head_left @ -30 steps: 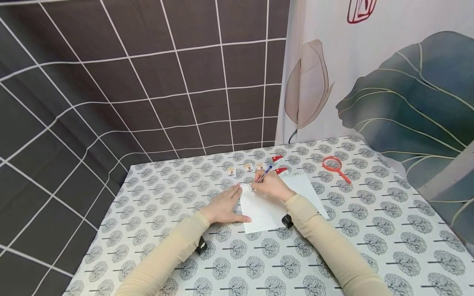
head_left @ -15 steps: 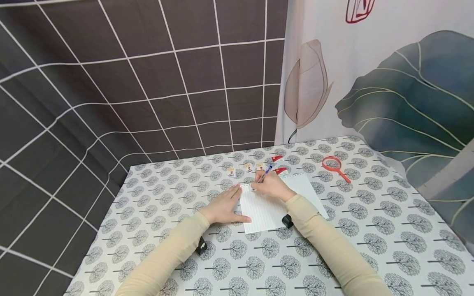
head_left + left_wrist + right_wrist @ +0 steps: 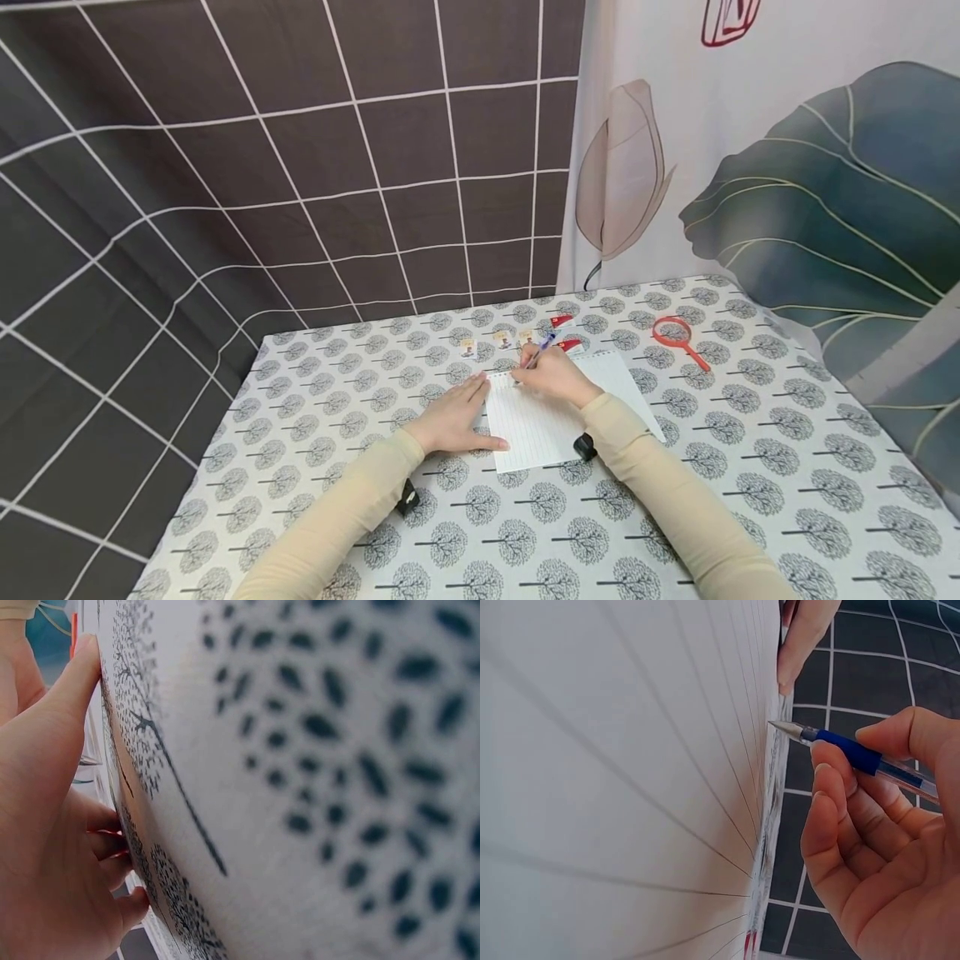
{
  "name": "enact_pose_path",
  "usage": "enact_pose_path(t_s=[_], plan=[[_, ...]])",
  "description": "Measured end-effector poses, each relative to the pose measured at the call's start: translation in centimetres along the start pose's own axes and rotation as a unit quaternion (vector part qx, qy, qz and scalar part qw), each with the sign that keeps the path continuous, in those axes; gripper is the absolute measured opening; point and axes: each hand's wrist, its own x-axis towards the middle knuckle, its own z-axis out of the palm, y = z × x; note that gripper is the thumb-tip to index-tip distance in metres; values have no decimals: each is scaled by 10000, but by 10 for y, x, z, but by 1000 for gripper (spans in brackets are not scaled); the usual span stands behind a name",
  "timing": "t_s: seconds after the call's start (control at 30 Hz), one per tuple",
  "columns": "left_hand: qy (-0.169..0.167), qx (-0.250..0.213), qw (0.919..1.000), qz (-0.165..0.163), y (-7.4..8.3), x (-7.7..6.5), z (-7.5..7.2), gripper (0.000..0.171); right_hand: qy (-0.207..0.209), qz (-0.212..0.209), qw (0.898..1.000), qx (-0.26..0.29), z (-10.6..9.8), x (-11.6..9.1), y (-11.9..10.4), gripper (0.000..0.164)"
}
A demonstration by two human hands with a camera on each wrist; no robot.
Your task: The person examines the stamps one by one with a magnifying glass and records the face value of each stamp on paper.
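Observation:
A lined sheet of paper (image 3: 532, 433) with a perforated top edge lies on the table in the head view. My right hand (image 3: 557, 375) pinches a pen with a clear barrel and blue grip (image 3: 851, 752) between thumb and fingers. In the right wrist view, the pen's tip meets the lined page, close to its upper part in the head view. My left hand (image 3: 453, 417) lies flat at the sheet's left side, fingers straight, its thumb over the paper's edge. Seen from the left wrist, its thumb and fingertips rest along the surface.
Several small picture cards (image 3: 468, 348) lie beyond the sheet. Near them are two red-and-white pieces (image 3: 561, 321). An orange-red magnifying glass (image 3: 697, 357) lies to the right. A tree-print cloth (image 3: 405, 533) covers the table; a dark gridded curtain (image 3: 315, 167) hangs behind.
My right hand and the pen have shifted slightly to the right along the top of the page. The left hand has stayed in place.

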Motion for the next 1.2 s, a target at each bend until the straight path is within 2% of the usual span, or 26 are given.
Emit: enact_pose_path(t_s=[0.37, 0.73, 0.93, 1.07, 1.2], plan=[[51, 6, 10000, 12, 3, -2, -5, 120, 58, -192, 9998, -15, -2, 1, 0, 14], [25, 11, 10000, -20, 2, -1, -3, 121, 99, -298, 9995, -35, 0, 0, 4, 14], [-3, 2, 10000, -1, 1, 0, 0, 123, 66, -47, 9999, 115, -6, -4, 2, 12], [35, -17, 10000, 29, 0, 0, 1, 123, 249, -113, 9995, 176, -15, -5, 1, 10], [20, -69, 10000, 52, -1, 0, 1, 123, 541, -369, 9979, -9, -26, -4, 3, 8]])
